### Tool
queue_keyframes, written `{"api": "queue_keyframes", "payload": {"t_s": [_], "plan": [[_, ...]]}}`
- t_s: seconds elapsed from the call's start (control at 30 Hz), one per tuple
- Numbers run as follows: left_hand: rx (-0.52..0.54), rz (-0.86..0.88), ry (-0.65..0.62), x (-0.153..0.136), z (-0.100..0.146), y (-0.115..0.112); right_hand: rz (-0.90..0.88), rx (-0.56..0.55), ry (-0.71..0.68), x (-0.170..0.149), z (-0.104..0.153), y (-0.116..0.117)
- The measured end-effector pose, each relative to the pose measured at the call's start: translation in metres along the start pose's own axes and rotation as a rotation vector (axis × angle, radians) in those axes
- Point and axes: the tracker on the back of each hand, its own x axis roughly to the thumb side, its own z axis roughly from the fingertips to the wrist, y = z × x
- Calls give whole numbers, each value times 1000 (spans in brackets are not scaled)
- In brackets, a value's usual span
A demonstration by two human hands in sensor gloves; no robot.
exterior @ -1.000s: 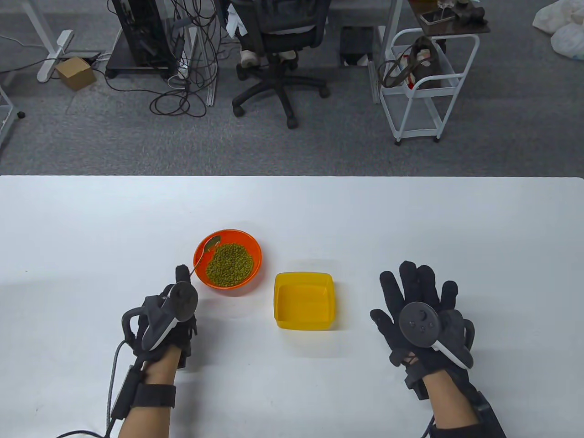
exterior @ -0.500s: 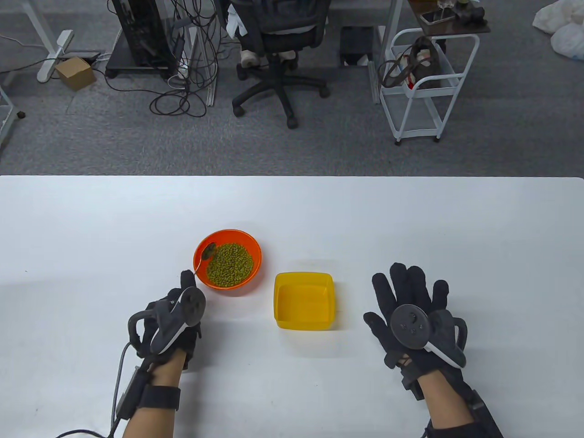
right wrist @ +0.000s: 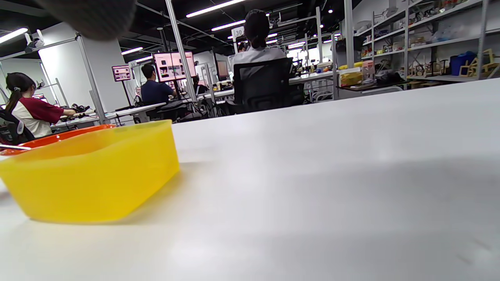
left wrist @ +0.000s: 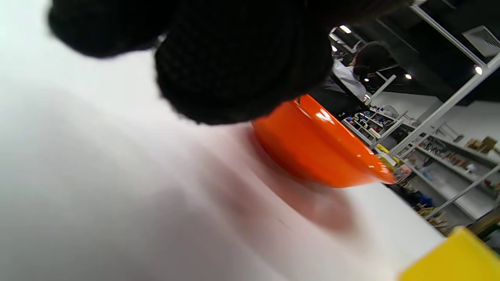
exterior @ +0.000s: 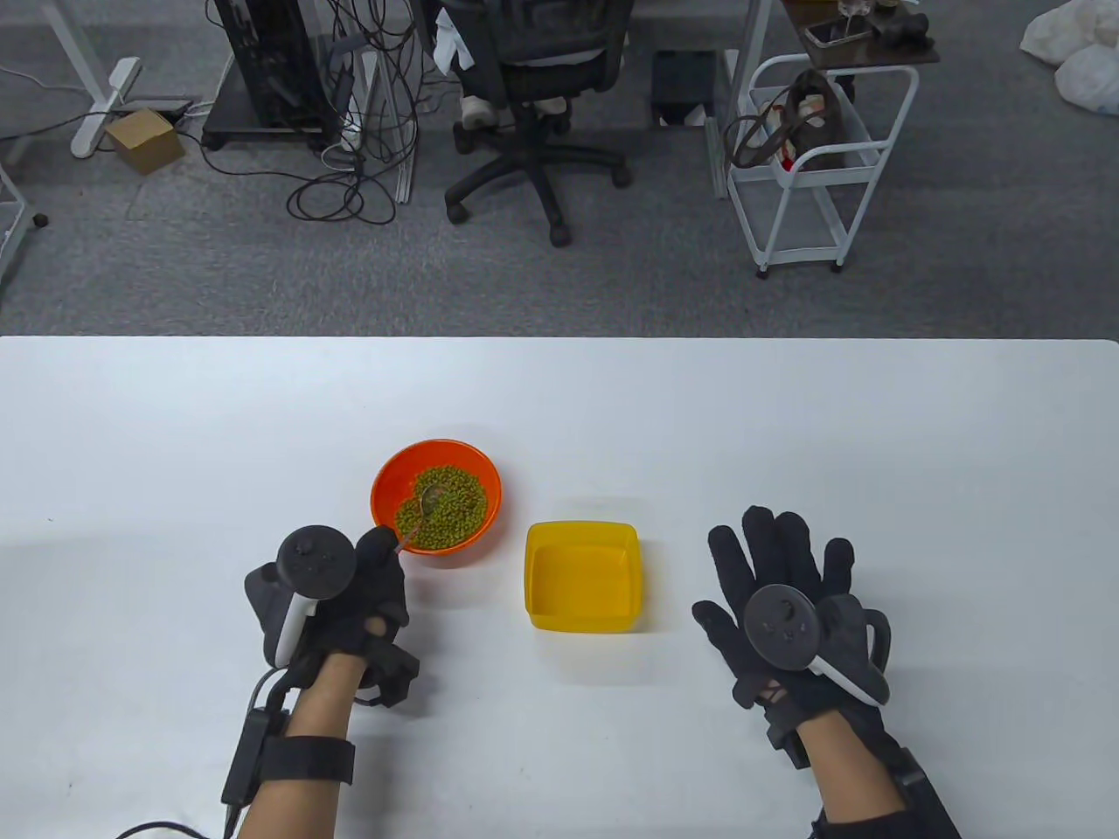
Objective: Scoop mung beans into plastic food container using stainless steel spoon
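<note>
An orange bowl [exterior: 389,489] holds green mung beans [exterior: 455,516] left of centre on the white table [exterior: 559,393]. My left hand [exterior: 371,585] grips the handle of a stainless steel spoon [exterior: 428,500], whose bowl lies in the beans. A yellow plastic food container [exterior: 581,603] stands to the right of the bowl, with nothing in it. My right hand [exterior: 774,572] lies flat on the table to the container's right, fingers spread, holding nothing. The left wrist view shows the orange bowl [left wrist: 312,148] side-on under my gloved fingers [left wrist: 242,66]. The right wrist view shows the container [right wrist: 90,175].
Beyond the table's far edge are an office chair [exterior: 533,79], a white wire cart [exterior: 813,157] and tangled cables [exterior: 350,175] on grey carpet.
My left hand has turned over and moved right, sweeping the spoon from the bowl's left rim into the middle of the beans. My right hand has slid slightly left and toward me.
</note>
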Motion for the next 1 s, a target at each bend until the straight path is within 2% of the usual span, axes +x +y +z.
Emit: {"api": "queue_keyframes", "payload": {"t_s": [0.1,0.23,0.5,0.73,1.0], "plan": [[-59,209,44,-7,-1,-4,-6,2,4,-1,0,0],[-94,392,79,-16,-2,-8,-19,6,10,-2,0,0],[-61,530,129,-30,0,3,-17,13,12,-2,-1,-1],[-107,824,189,-50,0,1,-13,25,18,-2,0,0],[-101,841,201,-59,-2,3,9,28,8,2,-1,1]]}}
